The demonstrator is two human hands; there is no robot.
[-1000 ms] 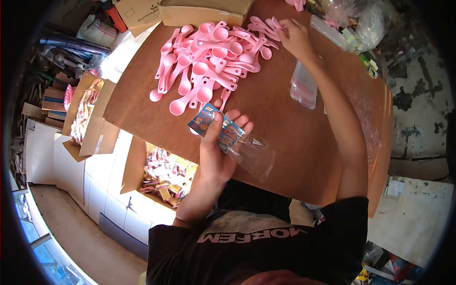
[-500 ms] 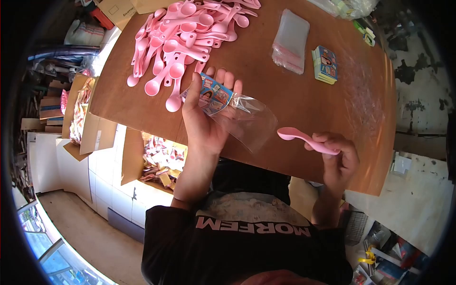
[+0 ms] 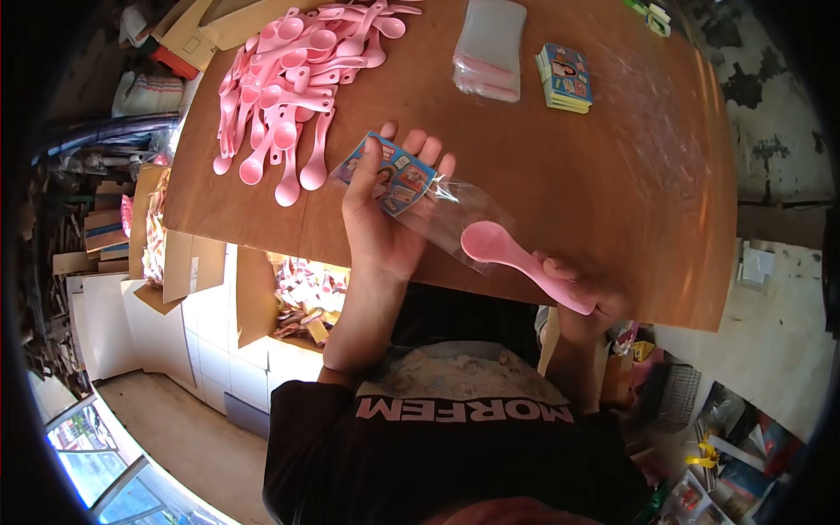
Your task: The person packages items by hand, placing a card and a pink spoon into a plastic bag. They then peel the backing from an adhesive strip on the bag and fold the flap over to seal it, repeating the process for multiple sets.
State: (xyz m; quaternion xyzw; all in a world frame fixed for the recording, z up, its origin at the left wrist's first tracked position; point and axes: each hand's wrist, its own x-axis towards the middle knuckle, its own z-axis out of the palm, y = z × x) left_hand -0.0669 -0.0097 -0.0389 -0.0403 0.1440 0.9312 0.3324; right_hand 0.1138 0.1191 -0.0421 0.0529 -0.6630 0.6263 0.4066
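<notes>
Fingers of the left hand pinch printed card and clear bag, the right hand grasps pink spoon; slack film could catch its bowl and crumple.

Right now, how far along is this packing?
The colourful packets in the open boxes look done, though their contents are unclear. In hand: the left hand holds a card and clear bag; the right hand holds a pink spoon near the bag's end. Apparently left: the spoon pile, flat bags and card stack on the table.
</notes>
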